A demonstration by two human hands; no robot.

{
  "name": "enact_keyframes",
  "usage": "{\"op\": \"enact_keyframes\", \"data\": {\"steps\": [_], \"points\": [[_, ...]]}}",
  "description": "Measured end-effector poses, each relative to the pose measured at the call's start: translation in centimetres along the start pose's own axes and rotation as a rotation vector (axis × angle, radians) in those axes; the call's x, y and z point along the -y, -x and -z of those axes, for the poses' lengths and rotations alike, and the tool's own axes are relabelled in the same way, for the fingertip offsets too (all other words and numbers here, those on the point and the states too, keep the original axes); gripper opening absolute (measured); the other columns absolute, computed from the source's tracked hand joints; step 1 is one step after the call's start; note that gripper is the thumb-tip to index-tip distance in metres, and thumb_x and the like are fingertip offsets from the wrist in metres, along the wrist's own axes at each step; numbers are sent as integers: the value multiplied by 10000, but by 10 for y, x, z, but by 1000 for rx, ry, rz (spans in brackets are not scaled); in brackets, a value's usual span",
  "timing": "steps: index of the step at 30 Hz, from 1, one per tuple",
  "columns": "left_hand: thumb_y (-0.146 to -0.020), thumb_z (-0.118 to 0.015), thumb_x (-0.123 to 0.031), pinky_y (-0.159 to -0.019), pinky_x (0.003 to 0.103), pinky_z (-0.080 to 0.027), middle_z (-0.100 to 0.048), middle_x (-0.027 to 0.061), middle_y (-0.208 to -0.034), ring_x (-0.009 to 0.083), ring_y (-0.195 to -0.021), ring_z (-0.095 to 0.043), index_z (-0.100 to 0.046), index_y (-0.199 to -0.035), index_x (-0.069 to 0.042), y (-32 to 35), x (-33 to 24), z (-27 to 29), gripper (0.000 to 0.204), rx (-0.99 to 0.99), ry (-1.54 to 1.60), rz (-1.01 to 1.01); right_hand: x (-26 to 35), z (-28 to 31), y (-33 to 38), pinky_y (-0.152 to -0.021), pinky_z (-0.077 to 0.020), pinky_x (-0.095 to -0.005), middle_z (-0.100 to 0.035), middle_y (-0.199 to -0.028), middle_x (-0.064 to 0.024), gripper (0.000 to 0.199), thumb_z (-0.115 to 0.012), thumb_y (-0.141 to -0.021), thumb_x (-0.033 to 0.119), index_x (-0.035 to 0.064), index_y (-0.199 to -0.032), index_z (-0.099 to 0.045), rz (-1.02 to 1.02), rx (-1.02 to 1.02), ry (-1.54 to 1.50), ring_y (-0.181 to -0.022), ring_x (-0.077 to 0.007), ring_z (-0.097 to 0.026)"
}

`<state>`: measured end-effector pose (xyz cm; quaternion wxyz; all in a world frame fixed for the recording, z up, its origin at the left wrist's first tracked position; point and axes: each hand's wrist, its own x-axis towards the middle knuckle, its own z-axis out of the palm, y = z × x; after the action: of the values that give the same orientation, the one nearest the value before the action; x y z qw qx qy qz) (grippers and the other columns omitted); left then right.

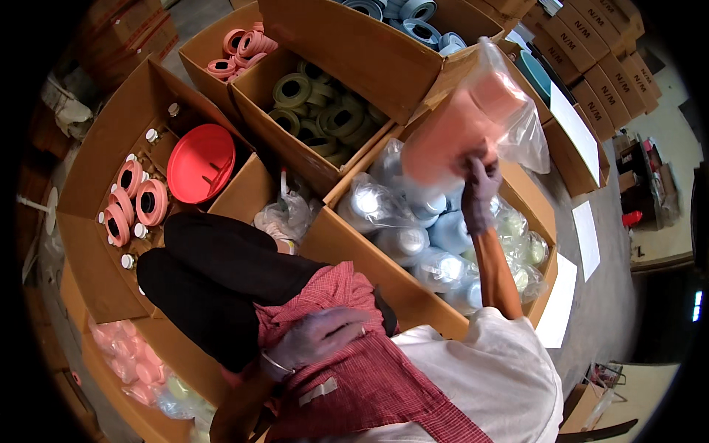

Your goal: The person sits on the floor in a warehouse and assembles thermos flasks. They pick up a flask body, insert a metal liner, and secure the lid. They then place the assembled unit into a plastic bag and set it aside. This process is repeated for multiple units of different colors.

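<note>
Wearing a grey glove, my right hand (481, 188) is closed on a pink bottle (450, 136) in a clear plastic bag. The bottle tilts, somewhat blurred, above an open carton (399, 273) of bagged pale blue and greenish bottles (447, 232). The loose end of the bag (528, 136) hangs out to the right. My left hand (321, 336), also gloved, lies over the red checked apron (354, 369) on my lap. Its fingers stretch to the right and hold nothing that I can see.
Left of my knees, a carton (96, 177) holds white-capped bottles, pink ring-shaped parts (151, 201) and a red round lid (201, 162). Ahead, another carton holds olive rings (292, 90). Crumpled plastic (284, 214) lies between cartons. Bagged pink bottles (129, 354) sit at the lower left.
</note>
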<state>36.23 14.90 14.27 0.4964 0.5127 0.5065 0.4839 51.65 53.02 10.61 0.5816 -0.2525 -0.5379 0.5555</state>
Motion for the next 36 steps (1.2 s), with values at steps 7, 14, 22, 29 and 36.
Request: {"op": "enact_keyframes", "data": {"steps": [7,14,22,29,36], "points": [[-902,-628,-42,-795,326,-526,-684,140,-1001,250,-902,-674,-632,-1111,18,-1,22,16,218,-168,-201,-48,-129,20,-15,-616,-464,-276,-552,-751,14,112,-673,-803,106,62,-858,-586,-267,10,434,-675,-103,-532],[-908,-627,-63,-787,336,-525,-678,165,-975,288,-893,-671,-629,-1103,18,3,34,23,211,-187,-127,7,-118,41,-39,-710,-505,-348,-613,-841,-135,299,-689,-763,173,-3,-983,-589,-471,464,1167,-778,-246,-607],[-894,-625,-9,-787,320,-534,-675,154,-959,246,-865,-676,-632,-1086,32,-11,18,47,196,-247,-191,-28,-104,67,26,-937,-486,-458,-503,-1208,-261,745,-812,-648,290,100,-1303,-514,-337,737,1536,-1081,-439,-550],[-953,-551,-48,-951,276,-460,-590,108,-1224,173,-1103,-591,-567,-1264,11,-34,24,69,317,-439,-42,10,115,-30,3,-968,-482,-435,-494,-1269,-222,702,-790,-658,239,105,-1293,-522,62,786,1457,-1093,-442,-556],[-973,-571,-250,-1021,309,-408,-529,112,-1342,208,-1209,-519,-410,-1411,18,-39,15,112,538,-994,360,-282,194,-151,60,-998,-434,-409,-494,-1187,-104,768,-788,-684,225,60,-1327,-400,-271,659,404,-1163,-274,-516]]}}
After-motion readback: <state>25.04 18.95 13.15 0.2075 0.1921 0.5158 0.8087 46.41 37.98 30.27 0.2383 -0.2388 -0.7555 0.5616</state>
